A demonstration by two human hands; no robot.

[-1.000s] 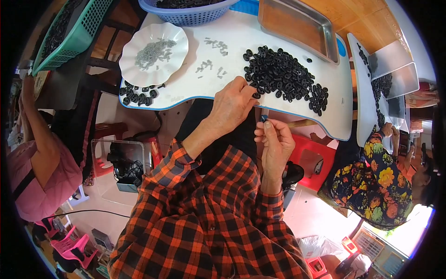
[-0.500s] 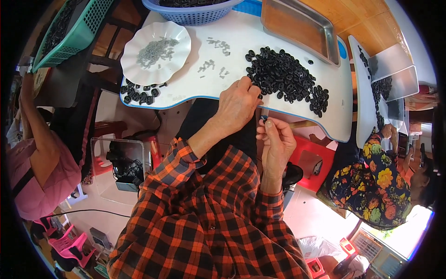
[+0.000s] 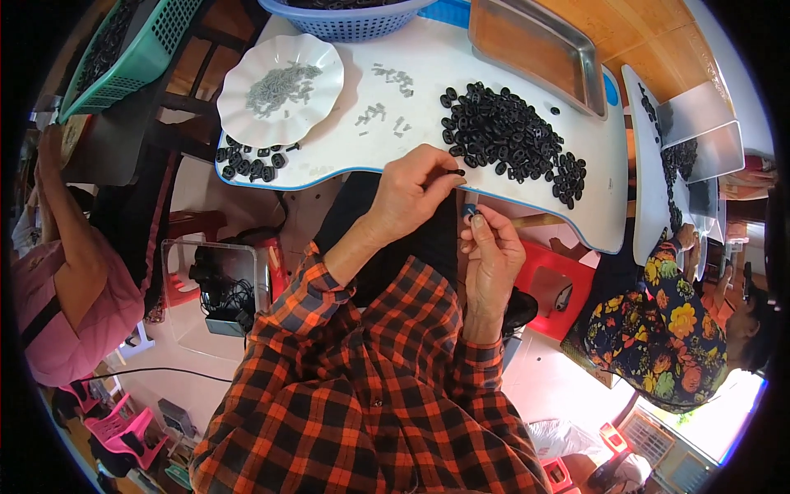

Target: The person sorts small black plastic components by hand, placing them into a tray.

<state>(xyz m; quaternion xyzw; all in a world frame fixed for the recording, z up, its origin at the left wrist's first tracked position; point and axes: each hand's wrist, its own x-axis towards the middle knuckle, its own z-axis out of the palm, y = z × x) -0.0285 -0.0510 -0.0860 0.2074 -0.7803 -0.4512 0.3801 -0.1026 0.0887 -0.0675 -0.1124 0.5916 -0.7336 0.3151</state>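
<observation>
At the front edge of the table, my left hand [image 3: 410, 191] is closed in a pinch, with a small black oval piece [image 3: 459, 172] at its fingertips. Just right of it and lower, my right hand [image 3: 494, 251] pinches another small black piece [image 3: 471, 212] between thumb and fingers; its exact shape is partly hidden. A heap of black oval pieces [image 3: 502, 128] with holes lies beyond both hands. Small clear-grey pieces [image 3: 398, 80] are scattered left of the heap. More of them fill the middle of a white scalloped plate [image 3: 322, 99].
Several black pieces [image 3: 244, 167] lie below the plate. A blue basket [image 3: 354, 26] and a metal tray [image 3: 594, 82] stand at the far side. One person in pink [image 3: 78, 305] is at the left, another in a flowered top [image 3: 658, 329] at the right. A red stool [image 3: 543, 284] stands below the table.
My left hand has drawn slightly back left from the heap's edge, and the black piece at its fingertips now shows. My right hand stays nearly in place, still pinching its piece.
</observation>
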